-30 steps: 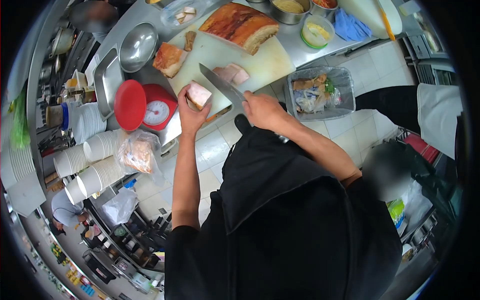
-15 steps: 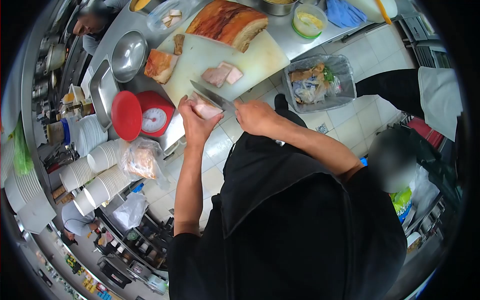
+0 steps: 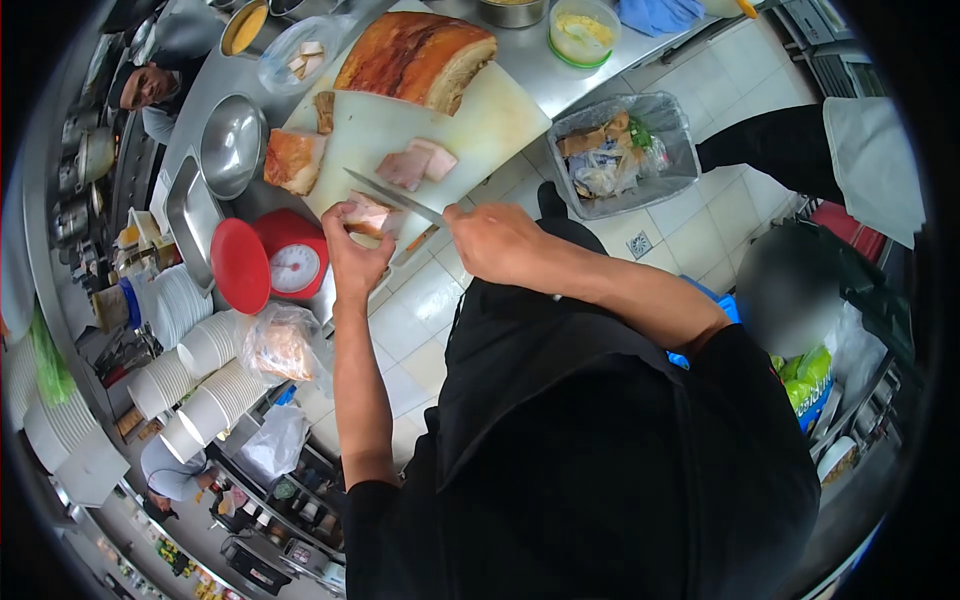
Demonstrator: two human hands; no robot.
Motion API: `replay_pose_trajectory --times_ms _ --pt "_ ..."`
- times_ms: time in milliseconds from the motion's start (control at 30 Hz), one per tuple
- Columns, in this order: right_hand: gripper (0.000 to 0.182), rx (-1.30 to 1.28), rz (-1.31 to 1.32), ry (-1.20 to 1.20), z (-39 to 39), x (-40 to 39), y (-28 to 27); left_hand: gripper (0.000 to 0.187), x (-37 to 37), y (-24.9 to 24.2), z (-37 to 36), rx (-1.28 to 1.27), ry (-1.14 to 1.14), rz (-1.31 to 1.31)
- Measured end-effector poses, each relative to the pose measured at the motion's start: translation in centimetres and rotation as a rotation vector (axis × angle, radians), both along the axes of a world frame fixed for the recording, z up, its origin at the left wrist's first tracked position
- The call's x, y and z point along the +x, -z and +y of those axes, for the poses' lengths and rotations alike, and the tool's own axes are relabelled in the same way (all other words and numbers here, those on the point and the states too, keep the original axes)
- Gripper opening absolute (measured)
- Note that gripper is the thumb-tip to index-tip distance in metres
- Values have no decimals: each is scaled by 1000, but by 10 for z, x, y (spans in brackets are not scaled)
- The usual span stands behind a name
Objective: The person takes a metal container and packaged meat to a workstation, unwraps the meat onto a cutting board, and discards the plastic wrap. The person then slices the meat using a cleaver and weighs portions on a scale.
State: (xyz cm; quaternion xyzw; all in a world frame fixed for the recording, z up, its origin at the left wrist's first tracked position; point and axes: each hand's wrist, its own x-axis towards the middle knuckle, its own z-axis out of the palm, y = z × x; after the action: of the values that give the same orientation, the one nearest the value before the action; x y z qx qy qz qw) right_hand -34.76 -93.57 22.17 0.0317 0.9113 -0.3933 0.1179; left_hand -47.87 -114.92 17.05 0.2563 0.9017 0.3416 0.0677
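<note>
My left hand [image 3: 358, 262] grips a small chunk of roast pork belly [image 3: 372, 212] at the near edge of the cutting board, thumb and fingers on opposite sides. A kitchen knife [image 3: 392, 196] is in my right hand [image 3: 498, 243], fingers wrapped round its handle. The blade crosses the board just beyond the chunk, its tip pointing left. Two pale pork slices [image 3: 416, 164] lie past the blade on the cutting board [image 3: 505, 112]. Farther back rests a large slab of roast pork belly [image 3: 412, 58], with a smaller browned piece [image 3: 294, 162] and a dark strip [image 3: 324, 112] to the left.
Left of the board stand a red kitchen scale [image 3: 292, 262], a steel bowl [image 3: 232, 146] and a steel tray [image 3: 188, 212]. A lidless tub [image 3: 584, 34] sits at the back. A waste bin [image 3: 640, 180] is on the floor at right. Other people stand nearby.
The view has shifted, moving the board left in the picture. The pork chunk, tilted up in my left hand before, is now lower against the board's edge. Both hands keep their hold.
</note>
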Motion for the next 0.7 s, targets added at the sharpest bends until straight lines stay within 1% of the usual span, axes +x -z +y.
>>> replay_pose_trajectory --times_ms 67,100,133,200,267,333,367,433,567,700 --pt "27 -31 32 2 2 3 1 64 -3 0 0 23 7 -42" --pt "29 -26 41 -13 2 4 2 63 -4 1 2 80 56 21" --pt "32 -22 49 -28 2 5 2 63 -3 -3 7 73 64 15" --pt "32 -43 52 -39 5 4 -2 61 -2 -12 16 -6 78 96" --pt "33 -66 49 -54 7 6 -6 60 -1 -8 17 -68 46 60" --pt "29 -113 103 -76 9 8 -7 59 -1 -3 17 -128 14 23" --pt "29 -119 92 -70 9 7 -8 59 -2 -1 15 -91 24 18" --pt "24 -237 101 -40 7 5 -8 57 -5 5 12 -38 58 36" --pt "21 -262 30 -64 3 -12 -1 57 -8 11 7 -69 47 -18" --pt "15 -262 91 -61 -2 -30 9 56 -5 11 11 -26 -10 -81"
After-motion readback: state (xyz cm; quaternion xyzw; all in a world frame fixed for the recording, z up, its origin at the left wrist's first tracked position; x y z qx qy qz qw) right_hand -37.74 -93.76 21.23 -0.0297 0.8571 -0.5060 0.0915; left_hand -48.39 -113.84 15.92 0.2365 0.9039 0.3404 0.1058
